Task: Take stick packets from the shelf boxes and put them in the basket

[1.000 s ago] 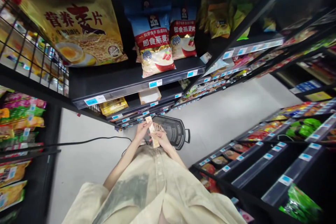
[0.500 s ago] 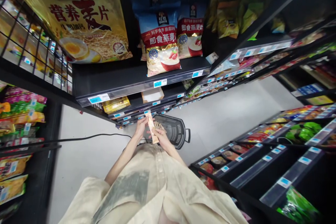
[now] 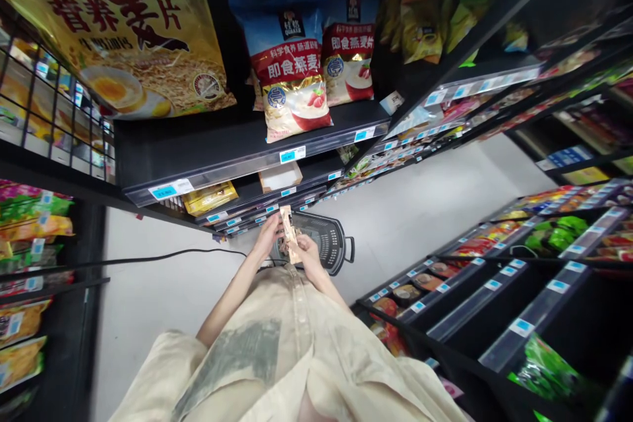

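A long, slim, pale peach packet (image 3: 287,219) is held upright between my hands at waist height, above a dark grey shopping basket. My right hand (image 3: 307,253) is closed on its lower end, thumb across the front. On the other side, my left hand (image 3: 268,237) has its fingers curled against the packet's left edge; its fingertips are partly hidden. The print on the packet is too small to read. Below, the shopping basket (image 3: 337,244) stands on the floor with its handle to the right. Some small patterned item shows behind the packet, too unclear to name.
Ahead, a dark shelf (image 3: 237,145) carries a large yellow cereal bag (image 3: 143,33) and Quaker oatmeal bags (image 3: 294,76). A white open carton (image 3: 280,177) and a yellow packet (image 3: 210,198) lie lower. A black cable (image 3: 173,254) crosses at left. More shelving (image 3: 445,330) lines the right.
The packet has turned slightly between my hands, its lower end shifting right and upward. My view has shifted a little, moving the shelves left in the picture.
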Tool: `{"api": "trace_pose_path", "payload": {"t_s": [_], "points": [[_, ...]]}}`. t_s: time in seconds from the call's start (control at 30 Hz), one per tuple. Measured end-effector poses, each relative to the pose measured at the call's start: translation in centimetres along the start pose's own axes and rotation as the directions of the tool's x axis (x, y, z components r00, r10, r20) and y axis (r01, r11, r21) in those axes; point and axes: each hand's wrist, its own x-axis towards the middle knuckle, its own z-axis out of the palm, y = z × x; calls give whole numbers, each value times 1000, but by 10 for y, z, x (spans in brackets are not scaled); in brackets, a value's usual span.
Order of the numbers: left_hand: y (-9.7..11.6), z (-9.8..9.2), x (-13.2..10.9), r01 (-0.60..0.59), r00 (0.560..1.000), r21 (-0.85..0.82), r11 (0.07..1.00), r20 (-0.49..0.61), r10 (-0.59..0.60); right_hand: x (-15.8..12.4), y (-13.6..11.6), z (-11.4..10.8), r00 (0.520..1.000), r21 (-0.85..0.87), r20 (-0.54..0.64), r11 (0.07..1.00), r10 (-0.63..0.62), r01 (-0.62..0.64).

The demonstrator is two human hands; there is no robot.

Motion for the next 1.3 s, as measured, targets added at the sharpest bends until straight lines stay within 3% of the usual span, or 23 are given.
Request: {"api": "trace_pose_path", "payload": {"t_s": [0.1,0.2,0.3,0.4,0.47,0.53,0.6,0.67,0.73,0.8,0.83,0.9,0.97,1.03,1.17,1.3], "points": [[-7,0,-4,17,999,-28,999,28,-16,3,3,-9,960,-329,-68,915,-270,234],[-11,1,-9,24,999,-41,999,33,-23,3,4,-19,853,-581,62,676,-518,453],[-10,2,-11,34,999,-47,998,39,-33,1,3,-24,773,-683,208,476,-599,553],[-7,1,-11,28,998,-51,998,59,-25,0,-1,-24,743,-719,239,400,-626,568],[-6,0,-10,24,997,-52,998,73,-20,0,-4,-21,747,-736,187,413,-638,537],[-6,-1,-8,19,996,-56,998,83,-15,0,-7,-18,779,-719,91,501,-620,482],[-8,-2,-6,8,996,-61,998,91,-3,2,-7,-17,854,-607,-18,684,-520,404],[-12,-2,-3,-26,996,-38,999,80,29,4,-6,-20,939,-426,-101,867,-329,258],[-15,-3,0,-120,993,83,989,2,121,6,-6,-26,972,-305,-154,944,-177,124],[-17,-5,2,-266,949,342,901,-69,307,5,-7,-34,965,-311,-203,945,-168,99],[-17,-7,4,-336,914,487,806,-39,404,5,-8,-38,955,-340,-220,933,-200,117],[-16,-10,7,-465,860,674,574,188,475,2,-11,-45,938,-377,-240,915,-248,146],[-17,-12,10,-591,806,687,423,484,341,0,-11,-49,940,-328,-258,936,-221,130],[-20,-9,14,-673,727,638,374,664,175,-3,-10,-51,946,-222,-281,970,-159,97],[-29,6,25,-763,623,591,262,780,53,-13,-6,-54,951,-64,-292,994,-107,92],[-26,20,48,-820,566,561,117,824,22,-23,-4,-66,950,31,-298,994,-89,102]]}}
